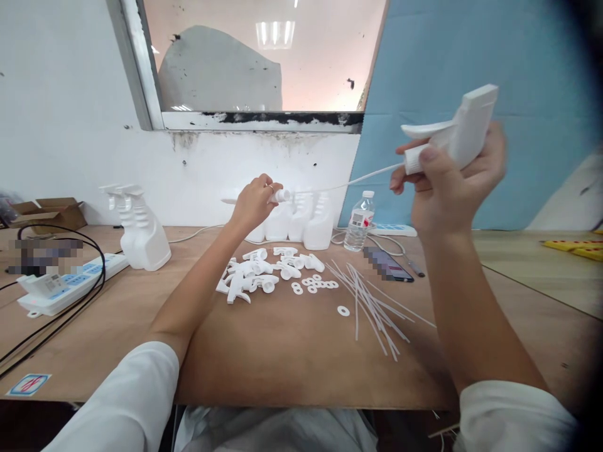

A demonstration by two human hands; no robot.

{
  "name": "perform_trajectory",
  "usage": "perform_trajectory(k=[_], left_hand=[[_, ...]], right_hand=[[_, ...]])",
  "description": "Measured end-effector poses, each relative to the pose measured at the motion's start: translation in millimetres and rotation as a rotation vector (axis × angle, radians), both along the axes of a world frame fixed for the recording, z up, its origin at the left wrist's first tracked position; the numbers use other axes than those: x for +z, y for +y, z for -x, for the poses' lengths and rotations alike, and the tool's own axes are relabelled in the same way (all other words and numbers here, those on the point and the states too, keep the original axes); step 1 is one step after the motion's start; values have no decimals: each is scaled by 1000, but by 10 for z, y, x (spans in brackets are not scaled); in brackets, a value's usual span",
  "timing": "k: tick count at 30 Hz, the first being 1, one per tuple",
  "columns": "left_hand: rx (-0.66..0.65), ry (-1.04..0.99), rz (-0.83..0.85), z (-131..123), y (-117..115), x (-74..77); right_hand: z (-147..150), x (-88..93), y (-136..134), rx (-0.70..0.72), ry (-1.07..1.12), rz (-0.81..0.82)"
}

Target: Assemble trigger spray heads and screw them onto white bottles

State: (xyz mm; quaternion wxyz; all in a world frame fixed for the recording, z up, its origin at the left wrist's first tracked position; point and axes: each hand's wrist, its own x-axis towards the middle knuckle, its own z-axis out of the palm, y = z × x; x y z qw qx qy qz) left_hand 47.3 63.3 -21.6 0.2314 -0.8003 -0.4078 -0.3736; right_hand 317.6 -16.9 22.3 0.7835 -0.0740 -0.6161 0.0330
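My right hand (447, 182) is raised at the upper right, closed round a white trigger spray head (464, 129). A thin white dip tube (348, 183) runs from the head leftwards. My left hand (254, 202) pinches the tube's far end, over a row of white bottles (301, 220) by the wall. On the table below lie a pile of white spray heads (257, 273), several white washers (313, 285) and a bundle of loose white tubes (372, 301).
An assembled white spray bottle (139, 232) stands at the left by a power strip (66, 285) with black cables. A water bottle (360, 221), a phone (389, 263) and a pen lie at the right. A cardboard box (49, 213) sits far left.
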Motion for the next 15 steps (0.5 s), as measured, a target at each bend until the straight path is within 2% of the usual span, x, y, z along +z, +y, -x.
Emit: perform_trajectory(k=[3, 9, 15], left_hand=[[-89, 14, 79, -66, -192, 49], [-382, 109, 319, -136, -682, 209], [-483, 102, 493, -187, -895, 246]], right_hand=[[109, -89, -15, -36, -114, 79], [239, -229, -56, -91, -411, 240], [315, -236, -193, -39, -574, 366]])
